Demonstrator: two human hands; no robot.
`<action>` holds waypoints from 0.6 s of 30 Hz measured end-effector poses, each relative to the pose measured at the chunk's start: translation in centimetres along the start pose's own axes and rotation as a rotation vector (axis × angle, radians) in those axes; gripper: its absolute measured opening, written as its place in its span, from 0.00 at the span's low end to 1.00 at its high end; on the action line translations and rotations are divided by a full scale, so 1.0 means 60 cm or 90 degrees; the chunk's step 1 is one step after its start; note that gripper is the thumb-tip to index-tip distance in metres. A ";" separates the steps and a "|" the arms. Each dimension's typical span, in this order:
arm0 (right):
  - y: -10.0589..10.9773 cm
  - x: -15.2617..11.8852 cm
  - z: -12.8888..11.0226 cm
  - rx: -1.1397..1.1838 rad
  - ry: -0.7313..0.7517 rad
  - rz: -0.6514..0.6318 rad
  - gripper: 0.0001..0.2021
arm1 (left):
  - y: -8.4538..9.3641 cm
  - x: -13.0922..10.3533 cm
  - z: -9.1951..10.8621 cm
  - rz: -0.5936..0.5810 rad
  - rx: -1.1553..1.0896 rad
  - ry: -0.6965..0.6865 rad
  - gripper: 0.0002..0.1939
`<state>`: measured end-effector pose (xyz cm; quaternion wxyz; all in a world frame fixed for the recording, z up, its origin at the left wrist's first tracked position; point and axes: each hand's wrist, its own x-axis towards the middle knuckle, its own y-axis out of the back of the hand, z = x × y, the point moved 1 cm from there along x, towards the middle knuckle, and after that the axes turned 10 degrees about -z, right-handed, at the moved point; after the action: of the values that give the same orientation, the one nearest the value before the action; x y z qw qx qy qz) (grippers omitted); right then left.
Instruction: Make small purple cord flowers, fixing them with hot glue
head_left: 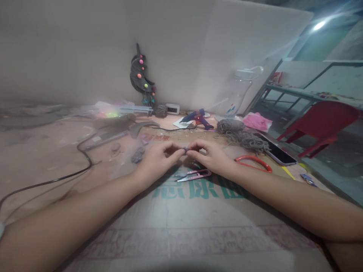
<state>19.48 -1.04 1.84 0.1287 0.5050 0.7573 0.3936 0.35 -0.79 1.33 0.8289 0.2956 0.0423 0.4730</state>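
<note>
Fingertips of both hands meet at centre, pinched shut on a small grey yarn piece [185, 150] — thumb and forefinger of left hand [155, 158] closed on its left end, same digits of right hand [211, 156] closed on its right end. The piece is tiny and partly hidden by the fingers; its long axis seems to run left-right between the two pinches, can't tell more. Neither hand is nearer than the other, both touch it, and it sits just above the cardboard sheet [181, 211] w/ green print, not resting on it as far as I can see. Just near of the fingers, under the right hand: pink thread snips [194, 175] lying flat, points to the left. Right of the right hand: red-handled scissors [253, 161], handle loop showing. Far-right of those, a heap of grey yarn [241, 134], and a phone [276, 151] beside it at the table edge. Left of the left hand — small grey bits [138, 155] on the sheet, apart from the fingers. Farther back: blue glue gun [198, 119], black cable [82, 151] trailing left, dark hanging ornament w/ coloured pompoms [141, 77] against the wall. Red chair [320, 124] off far right, beyond the table.
</note>
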 end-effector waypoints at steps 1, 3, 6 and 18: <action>0.000 0.000 0.000 0.004 0.004 0.001 0.09 | 0.000 0.000 0.001 0.003 0.003 0.002 0.12; 0.001 -0.001 -0.001 0.011 0.005 0.000 0.09 | 0.001 0.000 0.001 0.010 0.011 0.008 0.12; 0.001 -0.001 -0.003 0.008 -0.008 0.002 0.08 | 0.001 0.000 0.000 0.009 0.026 0.003 0.12; 0.002 0.000 -0.001 0.046 -0.013 0.017 0.09 | -0.003 0.003 -0.016 -0.036 -0.063 0.006 0.15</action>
<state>19.51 -1.06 1.97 0.1130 0.5235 0.7627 0.3626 0.28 -0.27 0.49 0.8556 0.2509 0.0308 0.4518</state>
